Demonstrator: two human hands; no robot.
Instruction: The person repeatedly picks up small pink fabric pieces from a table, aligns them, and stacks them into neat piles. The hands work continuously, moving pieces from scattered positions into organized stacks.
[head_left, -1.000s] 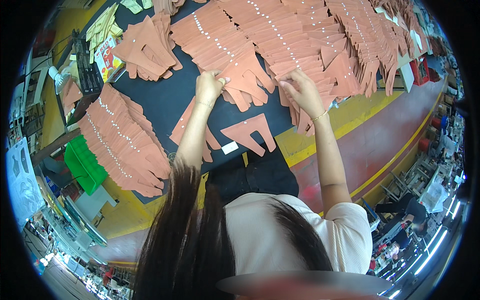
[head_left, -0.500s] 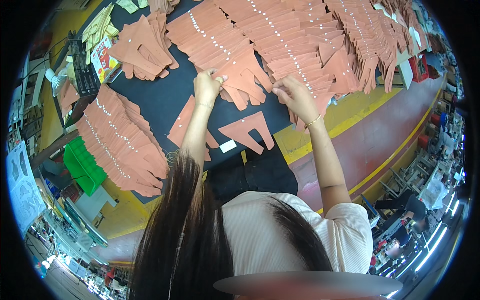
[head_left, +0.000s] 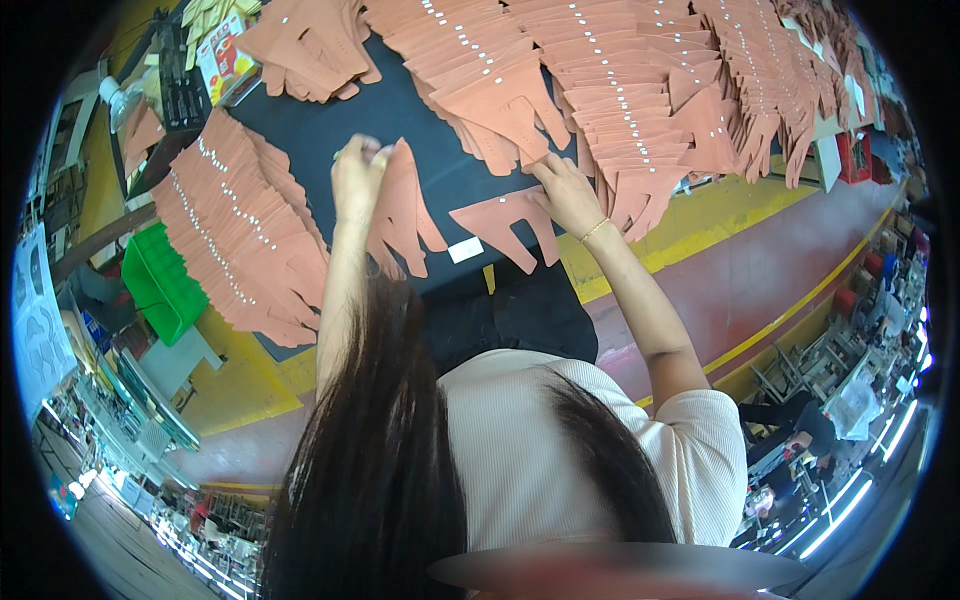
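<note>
My left hand [head_left: 358, 180] is raised over the dark tabletop, its fingers curled and smeared by motion. A tiny white spot shows at its fingertips; I cannot make out what it is. Just right of it lies a salmon-pink cut piece [head_left: 395, 215] with long legs. My right hand [head_left: 570, 200] has bent fingers at the lower tips of a fanned stack of pink pieces [head_left: 485, 85]. Under its thumb side is the corner of a single forked pink piece [head_left: 495, 220]. Whether the fingers grip either is hidden. A small white card [head_left: 465, 249] lies between the loose pieces.
More fanned pink stacks with white tags stand at the right [head_left: 620, 100] and left [head_left: 240, 230]. A smaller pile [head_left: 310, 50] lies at the far left beside a colourful box [head_left: 225, 60]. A green crate [head_left: 165, 285] sits off the table's left edge.
My left hand has left the middle stack and moved left and nearer to me. My right hand has shifted left, to the stack's lower tips. The whole view has tilted slightly.
</note>
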